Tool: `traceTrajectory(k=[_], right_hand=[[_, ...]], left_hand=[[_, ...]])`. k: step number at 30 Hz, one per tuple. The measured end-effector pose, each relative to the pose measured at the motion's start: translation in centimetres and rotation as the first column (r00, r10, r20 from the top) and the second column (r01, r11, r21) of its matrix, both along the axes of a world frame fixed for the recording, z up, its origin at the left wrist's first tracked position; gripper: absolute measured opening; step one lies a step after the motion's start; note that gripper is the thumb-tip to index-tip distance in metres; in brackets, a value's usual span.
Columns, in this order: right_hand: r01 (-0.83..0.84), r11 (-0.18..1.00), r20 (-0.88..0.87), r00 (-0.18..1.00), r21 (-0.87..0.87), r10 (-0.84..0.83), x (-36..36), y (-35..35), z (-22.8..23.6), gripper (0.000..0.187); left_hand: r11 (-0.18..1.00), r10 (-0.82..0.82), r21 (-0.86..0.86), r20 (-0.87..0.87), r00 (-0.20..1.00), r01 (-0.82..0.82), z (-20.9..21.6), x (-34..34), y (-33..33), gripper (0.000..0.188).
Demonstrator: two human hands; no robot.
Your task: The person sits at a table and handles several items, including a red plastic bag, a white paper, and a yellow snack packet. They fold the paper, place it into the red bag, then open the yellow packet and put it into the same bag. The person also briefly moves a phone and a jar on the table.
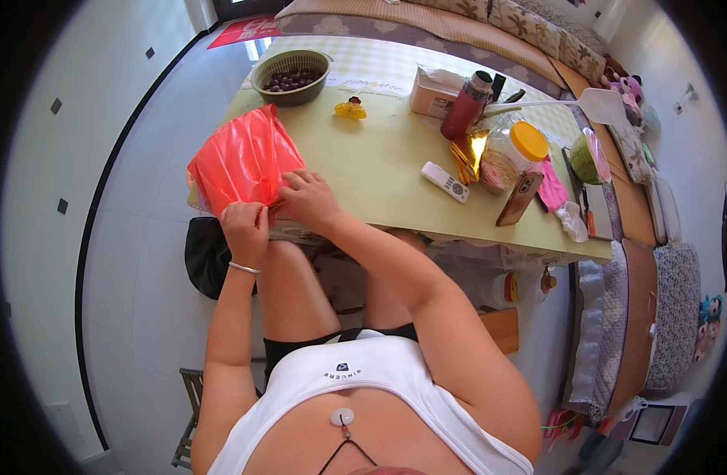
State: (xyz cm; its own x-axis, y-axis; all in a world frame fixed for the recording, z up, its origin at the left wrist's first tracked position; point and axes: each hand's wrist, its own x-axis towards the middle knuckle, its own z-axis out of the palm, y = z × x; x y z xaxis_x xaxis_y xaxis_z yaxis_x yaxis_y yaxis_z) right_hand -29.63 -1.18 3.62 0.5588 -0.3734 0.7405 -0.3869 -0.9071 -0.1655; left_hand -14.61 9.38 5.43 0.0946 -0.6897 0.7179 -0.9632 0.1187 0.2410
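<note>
A red plastic bag lies puffed up on the near left part of the table. At its near edge my left hand is closed, with fingertips pinching the plastic. Close beside it on the right, my right hand also has its fingers closed on the bag's edge. Between the fingertips a small brownish bit shows, too small to name. What the bag contains is hidden. Behind the bag stands a green-grey colander in a basin, with dark round fruit in it.
A yellow hair clip lies mid-table. To the right are a white remote, a red thermos, a yellow-lidded jar, a propped phone, a tissue box and a wrapped melon half. A black bag hangs below the table's left edge.
</note>
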Motion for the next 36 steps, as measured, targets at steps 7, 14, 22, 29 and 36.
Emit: traceTrajectory(k=[7, 14, 22, 29, 36], right_hand=[[0.128, 0.828, 0.347, 0.865, 0.546, -0.362, -4.5, -3.4, -0.5, 0.006], [0.668, 0.719, -0.12, 0.743, 0.189, -0.659, -19.8, -5.5, -2.1, 0.026], [0.809, 0.537, -0.445, 0.582, 0.239, -0.681, -22.4, -7.1, -4.5, 0.036], [0.345, 0.776, 0.173, 0.851, 0.528, -0.496, -17.9, -7.3, -2.7, 0.039], [0.648, 0.753, 0.259, 0.712, 0.118, -0.653, -26.8, -4.5, -1.2, 0.033]], left_hand=[[0.998, 0.057, -0.005, -0.084, 0.995, -0.058, -0.3, 3.6, 3.5, 0.014], [0.956, 0.28, 0.013, -0.34, 0.898, -0.293, -1.2, 7.4, 6.7, 0.015], [0.985, -0.012, -0.174, -0.111, 0.994, -0.007, 4.8, -0.4, 3.2, 0.016], [0.896, -0.433, -0.102, 0.01, 0.901, 0.432, 5.9, -11.8, -2.0, 0.015], [0.812, -0.558, 0.071, -0.2, 0.805, 0.58, 4.7, -14.4, -5.2, 0.013]])
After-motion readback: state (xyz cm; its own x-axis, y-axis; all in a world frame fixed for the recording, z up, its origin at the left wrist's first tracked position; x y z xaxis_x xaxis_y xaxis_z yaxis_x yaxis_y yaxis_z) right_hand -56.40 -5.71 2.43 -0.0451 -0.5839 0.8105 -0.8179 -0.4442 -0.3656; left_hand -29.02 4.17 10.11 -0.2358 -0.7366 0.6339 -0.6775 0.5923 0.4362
